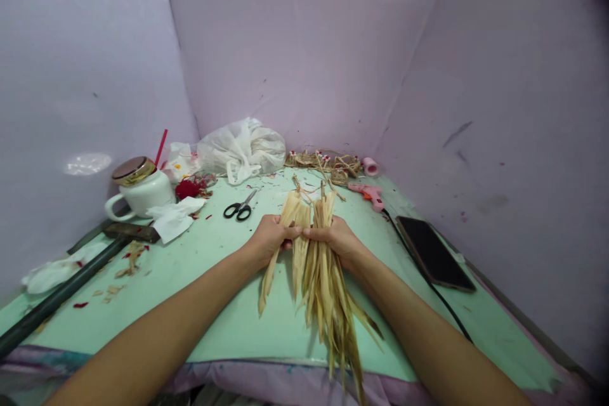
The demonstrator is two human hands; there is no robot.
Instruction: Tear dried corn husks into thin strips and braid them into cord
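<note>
A bundle of dried, straw-coloured husk strips point(328, 285) hangs down toward the table's front edge. My right hand point(339, 238) is closed round its upper part. Two or so broader husk strips point(299, 254) are pinched in my left hand point(272, 238), just beside the bundle. The two thumbs nearly meet at the middle. Behind my hands lie thin pieces of twine point(307, 187). Black-handled scissors point(241, 207) rest on the table a little beyond my left hand.
On the green tabletop point(223, 323), a hammer point(95, 266), a lidded white mug point(147, 193) and tissue point(176, 219) are at left. A plastic bag point(245, 149) and twine pieces point(323, 162) sit at the back. A pink glue gun point(368, 195) and phone point(435, 254) lie at right.
</note>
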